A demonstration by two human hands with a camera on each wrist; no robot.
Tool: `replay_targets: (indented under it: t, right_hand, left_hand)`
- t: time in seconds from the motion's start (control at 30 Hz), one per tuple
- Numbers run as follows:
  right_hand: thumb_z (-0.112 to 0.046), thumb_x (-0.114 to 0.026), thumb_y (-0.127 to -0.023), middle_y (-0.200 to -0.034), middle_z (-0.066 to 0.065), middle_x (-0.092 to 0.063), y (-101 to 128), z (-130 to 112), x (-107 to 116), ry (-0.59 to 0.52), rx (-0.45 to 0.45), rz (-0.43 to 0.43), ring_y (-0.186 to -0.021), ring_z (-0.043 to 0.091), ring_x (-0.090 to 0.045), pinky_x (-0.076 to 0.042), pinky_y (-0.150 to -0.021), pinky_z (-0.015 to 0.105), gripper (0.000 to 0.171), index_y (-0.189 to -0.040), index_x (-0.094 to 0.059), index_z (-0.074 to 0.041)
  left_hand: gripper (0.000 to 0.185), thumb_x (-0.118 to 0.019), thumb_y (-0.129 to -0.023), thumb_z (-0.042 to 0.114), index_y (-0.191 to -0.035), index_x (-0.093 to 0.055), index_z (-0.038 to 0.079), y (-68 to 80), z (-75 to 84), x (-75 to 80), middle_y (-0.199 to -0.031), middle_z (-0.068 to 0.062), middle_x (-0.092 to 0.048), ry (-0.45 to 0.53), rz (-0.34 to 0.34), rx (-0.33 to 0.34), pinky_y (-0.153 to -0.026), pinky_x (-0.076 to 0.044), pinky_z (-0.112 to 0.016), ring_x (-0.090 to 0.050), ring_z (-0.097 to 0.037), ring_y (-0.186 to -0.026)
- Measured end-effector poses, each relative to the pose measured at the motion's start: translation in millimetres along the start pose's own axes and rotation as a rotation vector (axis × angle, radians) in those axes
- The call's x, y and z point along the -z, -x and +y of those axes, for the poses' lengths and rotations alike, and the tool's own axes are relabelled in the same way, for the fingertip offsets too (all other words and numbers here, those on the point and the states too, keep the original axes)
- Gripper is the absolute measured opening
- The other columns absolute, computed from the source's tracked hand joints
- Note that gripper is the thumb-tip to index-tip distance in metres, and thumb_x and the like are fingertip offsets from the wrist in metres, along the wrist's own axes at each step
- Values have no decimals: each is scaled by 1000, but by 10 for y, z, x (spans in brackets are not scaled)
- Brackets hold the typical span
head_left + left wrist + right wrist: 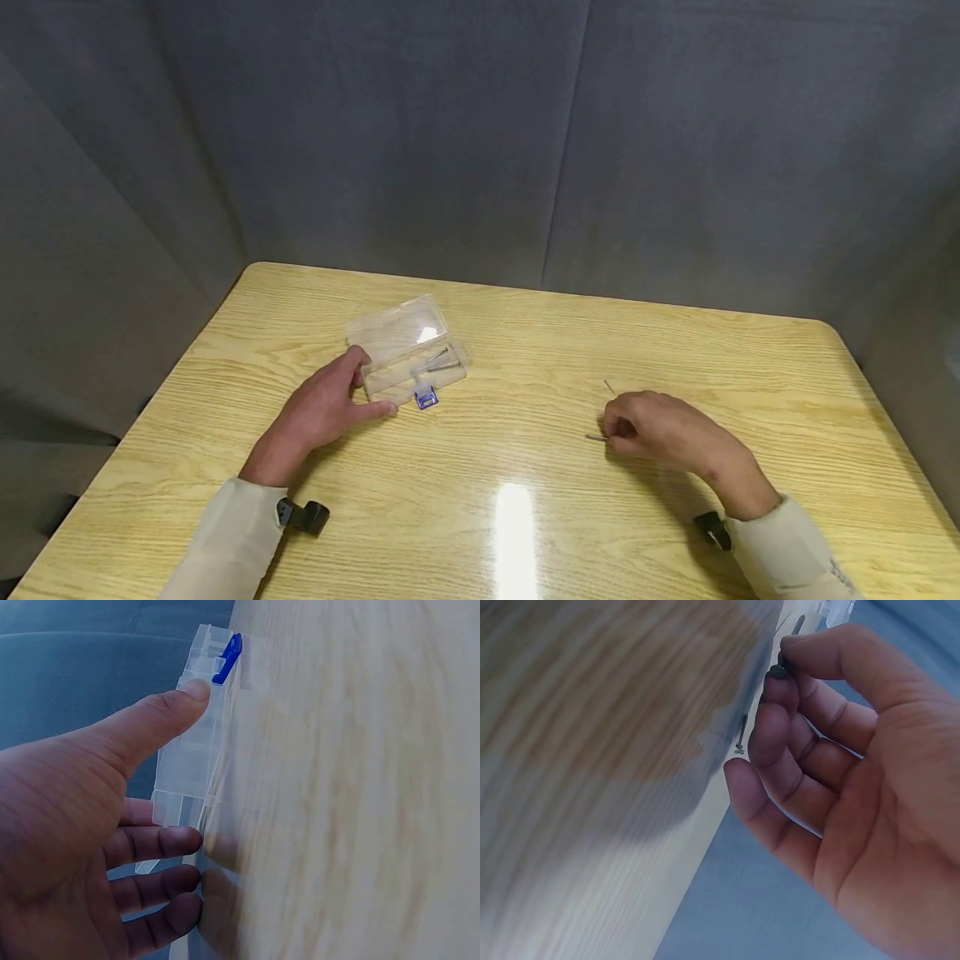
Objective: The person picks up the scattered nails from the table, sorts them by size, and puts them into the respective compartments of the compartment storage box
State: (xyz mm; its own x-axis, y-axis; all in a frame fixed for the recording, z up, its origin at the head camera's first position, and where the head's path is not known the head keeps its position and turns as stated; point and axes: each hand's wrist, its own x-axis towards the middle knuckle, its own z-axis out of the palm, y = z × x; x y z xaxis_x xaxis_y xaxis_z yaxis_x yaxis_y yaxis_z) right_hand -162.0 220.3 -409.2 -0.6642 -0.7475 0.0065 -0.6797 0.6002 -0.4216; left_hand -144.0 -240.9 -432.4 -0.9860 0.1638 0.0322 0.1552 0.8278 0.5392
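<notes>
Grey fabric partitions enclose a wood-grain counter (525, 350). Left hand (318, 412), fingers relaxed, steadies an open clear plastic case (408, 354) with blue latch (426, 400) at ten o'clock. Right hand (660, 429) pinches a screw (597, 437); another screw (609, 387) lies just beyond.

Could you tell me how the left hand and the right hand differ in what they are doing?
The left hand rests open against the clear plastic case, thumb and fingers straight along its side; the right hand is curled, pinching a thin metal screw. The left hand touches a container with screws already in it, the right a single loose piece. Both rest on the wooden table.
</notes>
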Motion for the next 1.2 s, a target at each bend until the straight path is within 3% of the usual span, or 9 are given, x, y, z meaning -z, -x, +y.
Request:
replay_targets:
  t: [0.37, 0.93, 1.2]
  right_hand:
    - [-4, -73, -95, -74, -11, -44, -100, -83, -29, 10, 13, 10, -64, 1, -38, -39, -68, 29, 29, -81, -57, -24]
    - [-3, -69, -95, -78, -12, -48, -444, -216, -94, -34, 44, 4, -68, 5, -44, -40, -62, 27, 25, -82, -58, -21]
    - [-2, -69, -94, -80, -12, -53, -644, -311, -97, -45, 70, 14, -69, 5, -48, -44, -63, 27, 22, -82, -61, -20]
  left_hand:
    - [59, -89, -81, 41, -112, -49, 9, 2, -4, -2, -87, -5, -51, 0, -2, 4, -64, -37, -37, -48, -21, -76]
    - [61, -89, -81, 41, -116, -49, 9, -8, 6, -4, -92, -6, -52, 17, -13, 24, -67, -39, -38, -50, -22, -80]
    - [62, -88, -83, 41, -117, -49, 8, -12, 1, 0, -91, -5, -51, 5, -3, -2, -66, -38, -37, -49, -21, -77]
